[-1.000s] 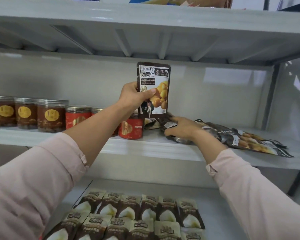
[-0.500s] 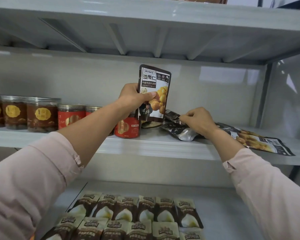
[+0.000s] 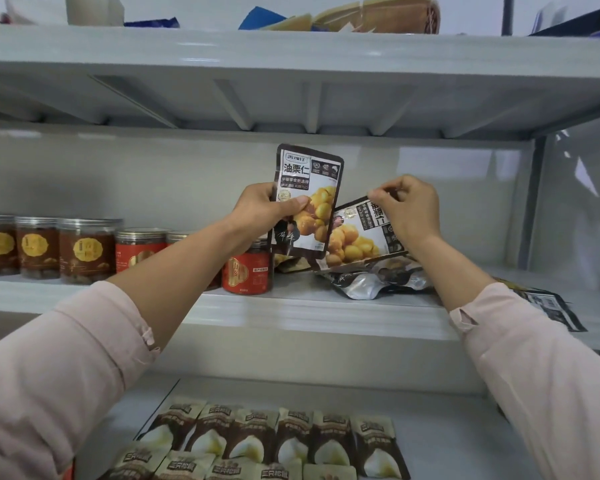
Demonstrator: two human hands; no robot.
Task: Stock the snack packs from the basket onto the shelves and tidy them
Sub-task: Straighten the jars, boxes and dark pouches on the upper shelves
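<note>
A pale grey shelving unit is seen from the front, three boards deep, with a glossy back panel behind. The middle shelf (image 3: 326,308) runs across the centre of the frame. Just above it, at the centre, an upright snack pack (image 3: 307,174) printed with yellow chestnuts is held by the left grip (image 3: 267,209), whose thumb is pressed on the pack's front and whose fingers are curled behind it. Immediately to its right, a second snack pack (image 3: 357,233) of the same print is tilted to the right and partly overlapped by the first. Its upper edge is pinched between thumb and forefinger of the right grip (image 3: 409,211).

Below the tilted pack, a silver-backed pouch (image 3: 371,282) is laid flat on the shelf among other dark pouches. One more dark pouch (image 3: 548,306) is lying at the right edge of the frame, overhanging the shelf lip. A red jar (image 3: 248,271) is stood just beside the held pack's lower edge. Another red jar (image 3: 139,251) and a row of brown jars (image 3: 84,251) are lined up towards the left of the frame.

On the lower shelf (image 3: 447,427), at the bottom centre, brown-and-cream packs (image 3: 264,438) are set out in two neat rows. Both forearms are bare, with pink sleeves (image 3: 49,375) pushed up.
</note>
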